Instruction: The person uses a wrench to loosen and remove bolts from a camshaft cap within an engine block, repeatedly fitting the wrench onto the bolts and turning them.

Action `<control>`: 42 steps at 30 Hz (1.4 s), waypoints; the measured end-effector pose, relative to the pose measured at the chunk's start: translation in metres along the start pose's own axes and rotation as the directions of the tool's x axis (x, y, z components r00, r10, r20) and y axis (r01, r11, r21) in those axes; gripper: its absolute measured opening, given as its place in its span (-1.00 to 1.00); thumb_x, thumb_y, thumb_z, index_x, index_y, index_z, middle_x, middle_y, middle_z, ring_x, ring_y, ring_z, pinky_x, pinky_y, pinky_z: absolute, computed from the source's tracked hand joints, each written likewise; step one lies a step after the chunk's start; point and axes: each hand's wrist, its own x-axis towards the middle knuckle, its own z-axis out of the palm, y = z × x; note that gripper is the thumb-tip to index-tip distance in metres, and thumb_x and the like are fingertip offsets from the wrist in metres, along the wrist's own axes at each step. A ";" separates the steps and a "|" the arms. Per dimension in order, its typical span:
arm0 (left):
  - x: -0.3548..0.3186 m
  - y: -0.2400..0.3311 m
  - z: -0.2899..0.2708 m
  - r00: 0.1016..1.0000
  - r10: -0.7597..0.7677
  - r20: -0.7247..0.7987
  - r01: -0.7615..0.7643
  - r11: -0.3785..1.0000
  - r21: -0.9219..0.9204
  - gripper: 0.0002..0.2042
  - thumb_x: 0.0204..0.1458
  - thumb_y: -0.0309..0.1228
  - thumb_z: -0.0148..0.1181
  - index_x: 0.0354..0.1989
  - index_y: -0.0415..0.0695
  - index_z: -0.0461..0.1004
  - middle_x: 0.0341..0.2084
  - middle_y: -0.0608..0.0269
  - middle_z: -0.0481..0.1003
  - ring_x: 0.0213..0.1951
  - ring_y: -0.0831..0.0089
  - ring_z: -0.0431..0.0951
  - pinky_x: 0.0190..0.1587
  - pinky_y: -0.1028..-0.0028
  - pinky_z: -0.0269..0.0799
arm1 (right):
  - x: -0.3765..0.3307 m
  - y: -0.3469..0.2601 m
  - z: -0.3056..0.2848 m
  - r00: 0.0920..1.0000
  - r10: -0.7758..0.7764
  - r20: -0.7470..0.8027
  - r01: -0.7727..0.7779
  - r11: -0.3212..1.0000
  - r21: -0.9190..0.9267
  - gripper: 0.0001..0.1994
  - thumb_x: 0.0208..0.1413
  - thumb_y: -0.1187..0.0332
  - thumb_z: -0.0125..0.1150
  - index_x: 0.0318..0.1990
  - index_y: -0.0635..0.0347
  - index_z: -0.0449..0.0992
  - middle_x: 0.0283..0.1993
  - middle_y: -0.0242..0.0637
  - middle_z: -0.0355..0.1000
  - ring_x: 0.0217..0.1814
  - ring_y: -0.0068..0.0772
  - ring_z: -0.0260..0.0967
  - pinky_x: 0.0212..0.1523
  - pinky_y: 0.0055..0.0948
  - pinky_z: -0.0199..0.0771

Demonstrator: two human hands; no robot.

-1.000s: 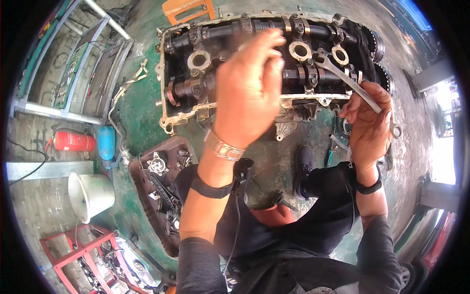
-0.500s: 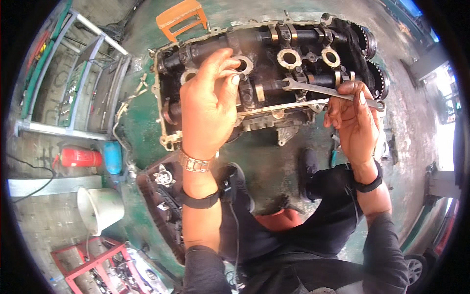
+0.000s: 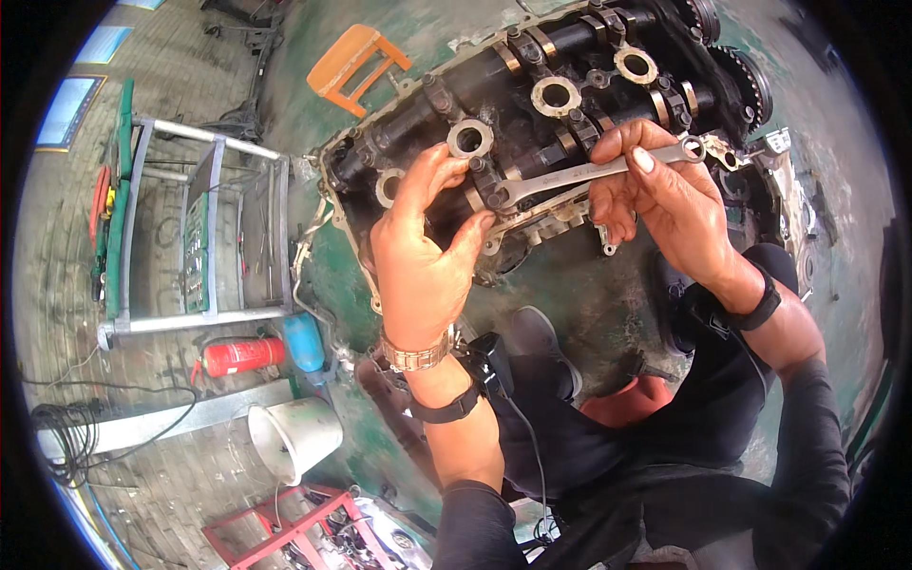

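Note:
A dark, oily engine cylinder head point(image 3: 518, 104) with camshafts and bearing caps lies in front of me. In my right hand point(image 3: 665, 190) is a silver combination wrench point(image 3: 579, 175), pinched near its ring end between thumb and fingers. The wrench's open jaw is at a bolt on a bearing cap point(image 3: 486, 176) along the near camshaft; whether it is seated there I cannot tell. My left hand point(image 3: 427, 247), wearing a metal watch, is open beside that cap. Its thumb and fingers are spread on either side of the jaw end, with nothing held between them.
Toothed cam gears point(image 3: 741, 85) sit at the head's right end. Beyond its far side stands an orange stool point(image 3: 351, 62). To the left are a metal rack point(image 3: 214, 318), a red fire extinguisher point(image 3: 242, 357), a blue bottle point(image 3: 304, 342), a white bucket point(image 3: 294, 437) and a red frame point(image 3: 285, 532).
The view has turned, so the cylinder head appears tilted. The wrench's jaw has shifted left along the near camshaft to the cap by my left hand. My left thumb and fingers have spread wider.

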 end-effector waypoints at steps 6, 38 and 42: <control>0.001 0.001 0.001 1.000 -0.023 -0.005 0.023 1.000 -0.003 -0.36 -0.24 -0.76 0.33 0.14 -0.19 0.36 -0.13 0.05 0.57 -0.04 0.33 0.57 0.03 0.42 0.43 | -0.002 0.004 0.001 0.999 -0.035 0.037 0.035 0.999 -0.018 -0.70 0.35 0.21 -0.14 -0.05 0.25 0.41 -0.39 -0.22 0.50 -0.49 -0.54 0.38 -0.41 -0.59 0.36; 0.001 -0.001 0.007 0.998 -0.028 -0.056 0.027 0.999 -0.021 -0.45 -0.16 -0.74 0.29 0.10 -0.23 0.39 -0.16 0.06 0.58 -0.07 0.34 0.58 0.00 0.43 0.45 | -0.021 0.007 0.011 0.996 0.048 0.073 -0.039 0.992 -0.120 -0.55 0.31 0.08 -0.03 0.06 0.35 0.28 -0.15 -0.10 0.48 -0.43 -0.53 0.40 -0.37 -0.56 0.44; -0.001 -0.002 0.006 0.998 -0.025 -0.066 0.024 1.000 -0.017 -0.46 -0.16 -0.73 0.30 0.10 -0.23 0.39 -0.17 0.07 0.59 -0.07 0.35 0.58 0.00 0.43 0.45 | -0.021 0.010 0.007 0.955 -0.145 0.257 0.238 0.895 -0.378 -0.55 0.25 0.09 0.08 0.02 0.37 0.35 -0.18 -0.12 0.50 -0.43 -0.47 0.44 -0.39 -0.51 0.46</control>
